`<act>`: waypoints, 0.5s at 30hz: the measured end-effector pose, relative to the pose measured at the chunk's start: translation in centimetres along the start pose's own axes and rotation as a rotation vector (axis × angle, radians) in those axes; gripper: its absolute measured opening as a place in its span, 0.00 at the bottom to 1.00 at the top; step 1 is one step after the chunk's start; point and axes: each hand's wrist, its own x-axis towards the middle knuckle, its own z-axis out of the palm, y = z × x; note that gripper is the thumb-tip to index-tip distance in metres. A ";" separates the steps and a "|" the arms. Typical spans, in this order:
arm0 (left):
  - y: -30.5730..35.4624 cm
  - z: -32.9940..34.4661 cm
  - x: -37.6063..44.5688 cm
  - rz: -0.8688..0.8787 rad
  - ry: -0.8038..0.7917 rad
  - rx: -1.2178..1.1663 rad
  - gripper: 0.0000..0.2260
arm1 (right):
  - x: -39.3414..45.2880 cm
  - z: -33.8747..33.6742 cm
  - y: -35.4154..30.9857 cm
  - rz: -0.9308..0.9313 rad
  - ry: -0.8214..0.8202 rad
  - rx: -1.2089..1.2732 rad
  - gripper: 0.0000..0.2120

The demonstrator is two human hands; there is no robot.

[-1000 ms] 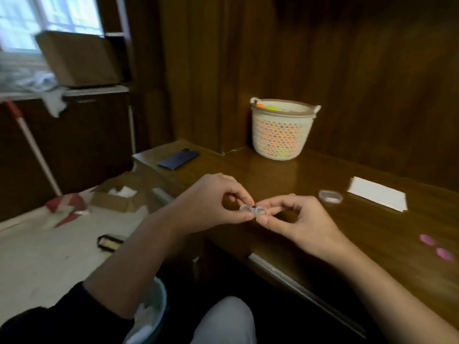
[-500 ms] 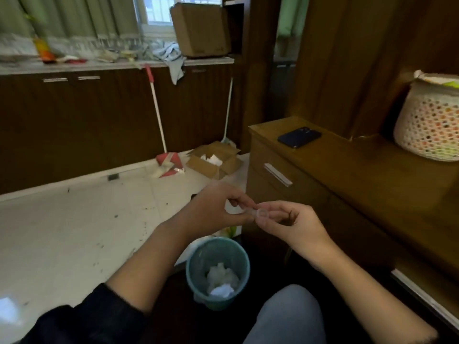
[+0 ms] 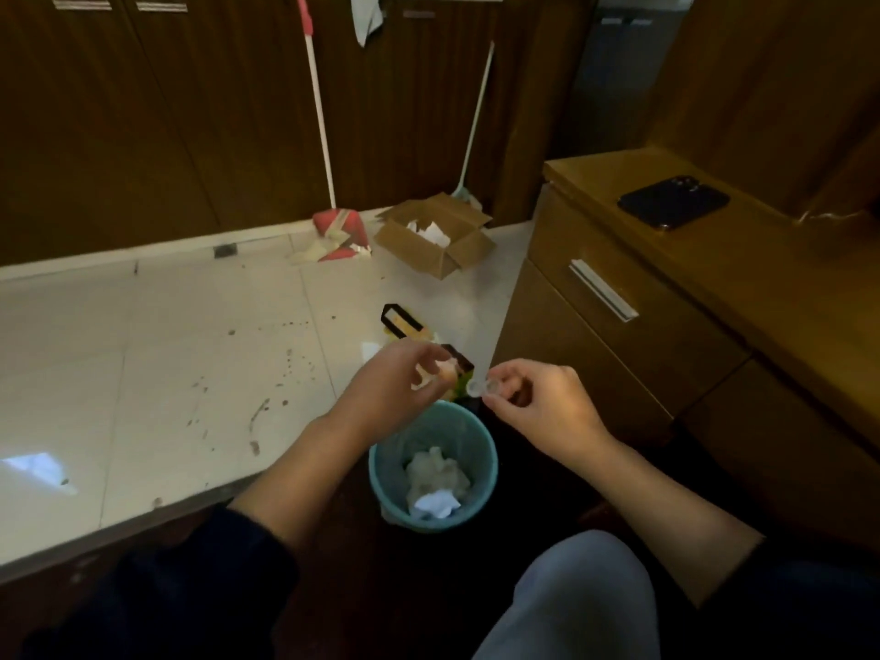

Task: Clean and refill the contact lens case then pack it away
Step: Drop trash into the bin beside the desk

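My right hand (image 3: 538, 407) pinches the small clear contact lens case (image 3: 480, 387) between thumb and fingers, above the far rim of a teal waste bin (image 3: 381, 473) that holds crumpled white tissue. My left hand (image 3: 390, 390) hovers just left of the case with fingers loosely curled. It has let go of the case, and whether it holds anything small I cannot tell. Both hands are over the floor beside the wooden desk, apart by a small gap.
A wooden desk with a drawer handle (image 3: 602, 290) stands at the right, a dark phone (image 3: 674, 201) on its top. On the tiled floor lie an open cardboard box (image 3: 438, 240), a red broom head (image 3: 340, 231) and a black-edged packet (image 3: 402, 321). My knee (image 3: 571, 597) is below.
I have turned left and down, away from the desk top. Both hands carried the case from over the desk to above the bin, and my left hand has come off the case.
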 end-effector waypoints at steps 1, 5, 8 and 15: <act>-0.6 0.2 -0.1 -0.052 0.010 0.042 0.10 | 0.7 0.4 -0.1 -0.049 -0.005 -0.129 0.11; -2.4 1.3 -0.5 -0.201 0.023 0.186 0.03 | 3.0 1.8 -1.0 -0.276 -0.050 -0.478 0.10; -3.1 2.0 -0.8 -0.242 -0.011 0.203 0.05 | 4.1 2.6 -1.6 -0.412 -0.147 -0.628 0.13; -4.2 2.3 -1.0 -0.299 -0.093 0.183 0.08 | 5.1 3.2 -2.2 -0.542 -0.255 -0.838 0.22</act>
